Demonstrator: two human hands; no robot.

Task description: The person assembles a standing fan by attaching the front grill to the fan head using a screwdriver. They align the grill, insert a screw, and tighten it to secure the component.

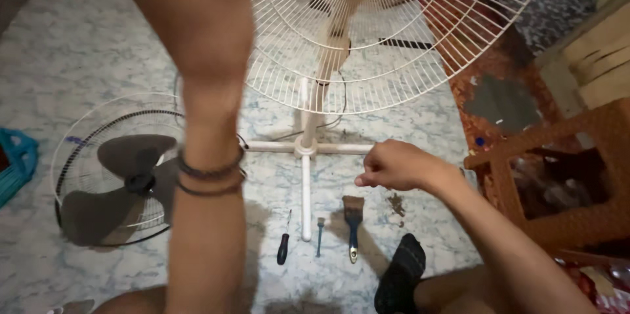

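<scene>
While the right hand [397, 165] hangs loosely curled just above the floor, fingers folded in and pinched on nothing I can make out, the left forearm rises straight up through the middle of the view, two dark bands at the wrist, and its hand is out of sight at the top, so I cannot tell what it does. Just below the right hand lies a small paintbrush [353, 225] with a blue handle, and beside it a short bolt-like piece [319, 235] and a dark-handled screwdriver [283, 248], all in a row on the marbled floor [92, 38]. Beyond the hand stands the white stand fan, its cross-shaped base [306, 148] flat on the floor and its rear wire guard [407, 45] open, with no blade on it. That guard looks light but springy; the thin wires would bend easily, so the rim or the pole seems the safer hold. Off to the left lies the front guard [85, 130] with the grey blade [128, 183] resting in it.
</scene>
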